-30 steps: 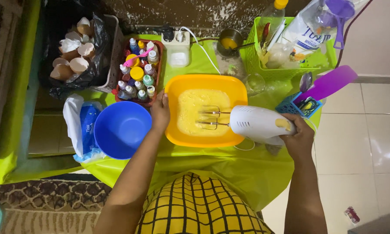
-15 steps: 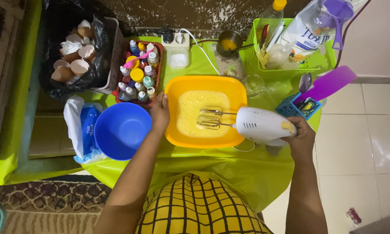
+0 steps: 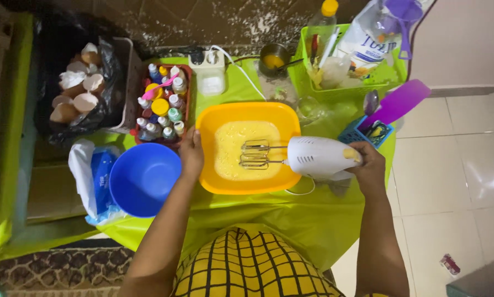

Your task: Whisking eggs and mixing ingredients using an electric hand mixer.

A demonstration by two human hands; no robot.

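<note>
Plainly, the hazards run from left to right across the green-covered table [image 3: 313,220]; at the far left a black bag of eggshells [image 3: 74,91] sits well clear of the work and poses little trouble; nearer, the empty blue bowl [image 3: 143,179] stands just beside the yellow bowl [image 3: 206,159], close enough that a shove of the forearm could knock it toward the table edge; behind it the red tray of small colouring bottles [image 3: 162,104] is crowded, and a jolt could tip one over; the left hand [image 3: 191,155] grips the yellow bowl's left rim, fingers closed over it, and should that hold loosen the bowl would likely skid under the beaters' pull; inside the bowl lies pale yellow batter [image 3: 241,148], shallow, with the twin beaters [image 3: 257,154] held low over it, so lifting them higher while they spin would probably fling batter onto the cloth and the bottles; the right hand [image 3: 368,165] is wrapped firmly around the handle of the white hand mixer [image 3: 318,157]; its cord [image 3: 299,190] loops near the bowl's edge and might snag; the purple spatula [image 3: 395,104] in the blue holder stands near that elbow's sweep.
</note>
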